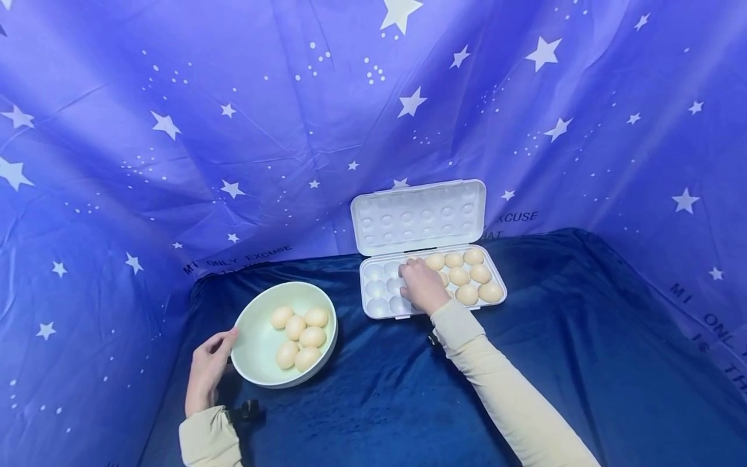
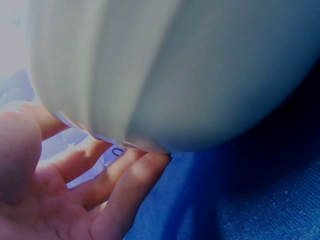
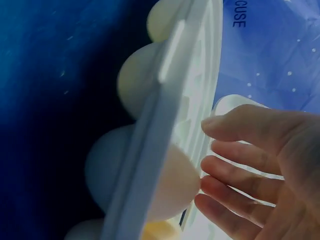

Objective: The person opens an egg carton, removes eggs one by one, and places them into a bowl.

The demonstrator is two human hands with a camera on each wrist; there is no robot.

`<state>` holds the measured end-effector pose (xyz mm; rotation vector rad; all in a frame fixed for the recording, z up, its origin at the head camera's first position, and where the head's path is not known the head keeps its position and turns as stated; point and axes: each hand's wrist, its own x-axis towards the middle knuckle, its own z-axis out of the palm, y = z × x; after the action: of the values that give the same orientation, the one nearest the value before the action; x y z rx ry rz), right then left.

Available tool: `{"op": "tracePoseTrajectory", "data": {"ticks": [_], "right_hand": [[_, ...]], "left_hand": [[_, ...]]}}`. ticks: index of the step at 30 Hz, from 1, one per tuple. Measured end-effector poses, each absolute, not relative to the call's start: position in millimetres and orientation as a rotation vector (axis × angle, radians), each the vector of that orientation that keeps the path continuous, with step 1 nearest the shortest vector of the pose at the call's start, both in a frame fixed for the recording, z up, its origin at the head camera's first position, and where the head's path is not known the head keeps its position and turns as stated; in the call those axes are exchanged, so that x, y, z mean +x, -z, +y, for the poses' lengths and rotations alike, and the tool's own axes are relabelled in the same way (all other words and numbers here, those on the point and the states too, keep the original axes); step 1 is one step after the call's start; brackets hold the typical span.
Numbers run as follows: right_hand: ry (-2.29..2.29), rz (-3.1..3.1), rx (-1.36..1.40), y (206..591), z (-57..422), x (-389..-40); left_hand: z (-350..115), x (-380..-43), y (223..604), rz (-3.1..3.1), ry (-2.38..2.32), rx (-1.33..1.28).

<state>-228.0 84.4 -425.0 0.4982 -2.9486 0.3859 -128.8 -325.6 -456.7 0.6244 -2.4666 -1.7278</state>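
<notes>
A pale green bowl (image 1: 259, 363) holds several light brown eggs (image 1: 296, 327), clustered toward its right side. My left hand (image 1: 209, 366) touches the bowl's left rim; in the left wrist view, its spread fingers (image 2: 112, 187) rest against the outer wall. Over the middle of an open white egg carton (image 1: 379, 318) is my right hand (image 1: 421, 285). Several eggs (image 1: 467, 295) fill the carton's right side, while bare cups show on its left. The right wrist view shows the right fingers loosely bent, with nothing between thumb and fingers, and fingertips beside a seated egg (image 3: 175, 187).
The carton's lid (image 1: 420, 220) stands raised behind it, near a blue star-patterned curtain (image 1: 327, 130). Dark blue cloth (image 1: 373, 402) covers the table. A black wrist device (image 1: 249, 410) sits by the left sleeve.
</notes>
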Motion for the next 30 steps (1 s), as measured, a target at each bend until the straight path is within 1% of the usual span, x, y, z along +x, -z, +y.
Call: {"op": "tracePoseTrajectory", "data": {"ticks": [18, 30], "right_hand": [[-0.392, -2.927, 0.438, 447.3, 95.4, -243.4], [-0.456, -2.89, 0.439, 447.9, 92.3, -245.6]], "left_hand": [[-324.3, -129.4, 455.9, -2.457, 1.738, 0.641], [-324.4, -130.6, 455.0, -2.452, 1.744, 0.636]]}}
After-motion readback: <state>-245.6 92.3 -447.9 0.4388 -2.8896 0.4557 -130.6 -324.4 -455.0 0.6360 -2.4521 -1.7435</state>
